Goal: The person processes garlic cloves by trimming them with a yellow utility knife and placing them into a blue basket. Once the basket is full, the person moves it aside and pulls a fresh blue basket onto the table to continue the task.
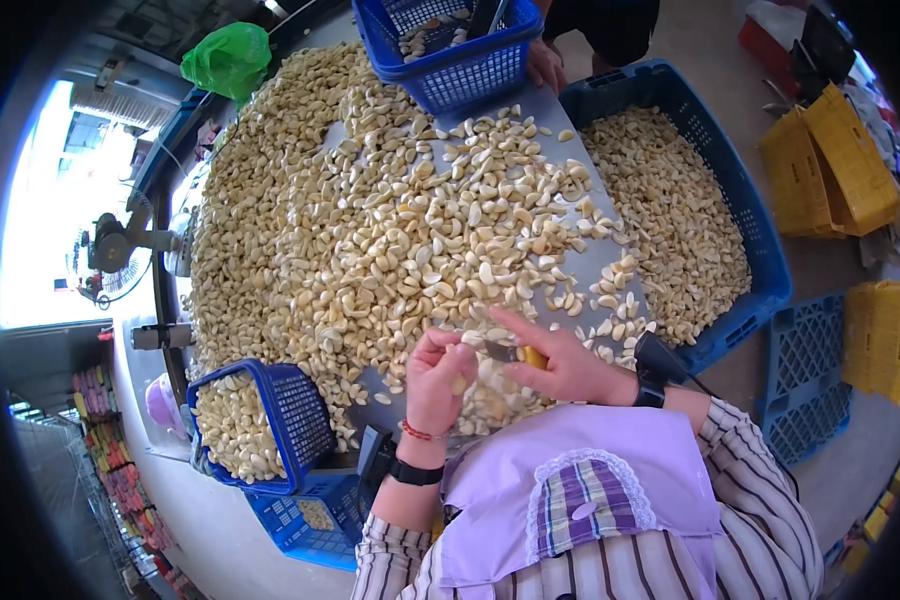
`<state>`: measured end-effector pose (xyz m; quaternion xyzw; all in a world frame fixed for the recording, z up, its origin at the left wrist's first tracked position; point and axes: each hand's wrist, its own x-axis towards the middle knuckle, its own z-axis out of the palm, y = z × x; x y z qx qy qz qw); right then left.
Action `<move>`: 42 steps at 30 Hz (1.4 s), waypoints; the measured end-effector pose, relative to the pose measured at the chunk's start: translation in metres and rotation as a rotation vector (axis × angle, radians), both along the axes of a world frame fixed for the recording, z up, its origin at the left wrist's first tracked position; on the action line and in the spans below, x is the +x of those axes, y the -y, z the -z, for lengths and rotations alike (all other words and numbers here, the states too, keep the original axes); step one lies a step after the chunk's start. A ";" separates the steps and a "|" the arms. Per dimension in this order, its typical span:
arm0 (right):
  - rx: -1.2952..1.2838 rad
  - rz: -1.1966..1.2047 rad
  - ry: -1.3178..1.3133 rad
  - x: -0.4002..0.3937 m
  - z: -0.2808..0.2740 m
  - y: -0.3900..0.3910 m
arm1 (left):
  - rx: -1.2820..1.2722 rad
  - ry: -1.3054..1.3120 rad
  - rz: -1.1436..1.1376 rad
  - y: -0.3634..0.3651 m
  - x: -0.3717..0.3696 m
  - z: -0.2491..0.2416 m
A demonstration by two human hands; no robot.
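My right hand (572, 368) is closed round the yellow handle of a small knife (502, 352), its short blade pointing left. Close beside the blade, my left hand (436, 378) is pinched on a pale piece that looks like a cashew nut (473, 338). Both hands are above the near edge of a metal table (602, 262), over a wide heap of pale, curved cashew nuts (400, 240). Below my hands some nuts are blurred.
A blue basket (315, 420) of nuts stands at the table's left corner. Another blue basket (470, 70) is at the far side, near another person's hand (545, 64). A large blue crate (740, 215) of nuts is on the right. A fan (120, 245) stands left.
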<state>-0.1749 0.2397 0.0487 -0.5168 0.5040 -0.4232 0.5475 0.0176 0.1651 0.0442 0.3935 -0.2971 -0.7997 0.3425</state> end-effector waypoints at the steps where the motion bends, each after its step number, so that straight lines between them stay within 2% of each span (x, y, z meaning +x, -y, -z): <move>1: 0.045 -0.023 -0.015 -0.002 -0.006 0.001 | 0.006 -0.006 -0.001 -0.004 -0.004 -0.004; 5: 0.119 -0.067 -0.025 -0.006 -0.016 0.003 | -0.062 0.084 -0.049 -0.014 -0.018 -0.009; 8: 0.025 -0.004 0.038 0.000 -0.008 0.001 | -0.113 0.082 -0.047 -0.020 -0.021 -0.006; 9: 0.083 -0.018 0.035 -0.003 -0.013 0.002 | -0.178 0.131 -0.034 -0.020 -0.019 -0.004; 10: 0.060 -0.063 0.061 -0.003 -0.012 0.002 | -0.108 0.130 -0.009 -0.018 -0.019 -0.009; 13: 0.048 -0.111 0.090 0.001 -0.007 0.002 | 0.082 -0.108 0.022 -0.016 -0.011 -0.009; 15: 0.166 -0.152 0.050 0.001 -0.012 0.004 | 0.121 -0.209 0.009 -0.018 -0.007 -0.011; 17: 0.040 -0.211 0.084 0.008 -0.007 0.005 | 0.116 -0.239 -0.009 -0.020 0.004 -0.018; 19: -0.127 -0.254 0.114 0.014 -0.007 0.007 | 0.028 -0.088 0.051 -0.025 0.016 -0.027; 20: -0.125 -0.259 0.119 0.016 -0.008 0.010 | 0.031 -0.084 0.045 -0.026 0.021 -0.029; 22: -0.047 -0.344 0.081 0.014 -0.010 0.010 | 0.108 -0.099 0.030 -0.029 0.024 -0.031; 23: 0.263 -0.311 0.175 0.012 -0.019 0.009 | 0.226 -0.376 -0.034 -0.029 0.021 -0.032; 24: 0.266 -0.281 0.163 0.009 -0.018 0.008 | 0.235 -0.390 -0.005 -0.030 0.014 -0.032; 27: 0.347 -0.203 0.379 0.004 -0.025 0.009 | 0.185 -0.209 -0.176 -0.030 -0.007 -0.034; 28: 0.342 -0.188 0.369 0.004 -0.026 0.008 | 0.183 -0.220 -0.162 -0.029 -0.014 -0.037; 31: 0.275 -0.173 0.378 -0.003 -0.027 0.007 | 0.000 0.101 -0.162 -0.029 -0.023 -0.041; 32: 0.285 -0.154 0.375 -0.008 -0.027 0.006 | 0.013 0.096 -0.145 -0.032 -0.025 -0.040; 34: 0.297 -0.218 0.382 -0.009 -0.025 0.009 | -0.228 0.191 -0.071 -0.036 -0.023 -0.041; 35: 0.337 -0.218 0.431 -0.010 -0.029 0.010 | -0.267 0.201 -0.084 -0.036 -0.023 -0.039; 42: 0.291 -0.249 0.592 -0.004 -0.020 0.008 | -0.184 0.158 -0.146 -0.037 -0.024 -0.035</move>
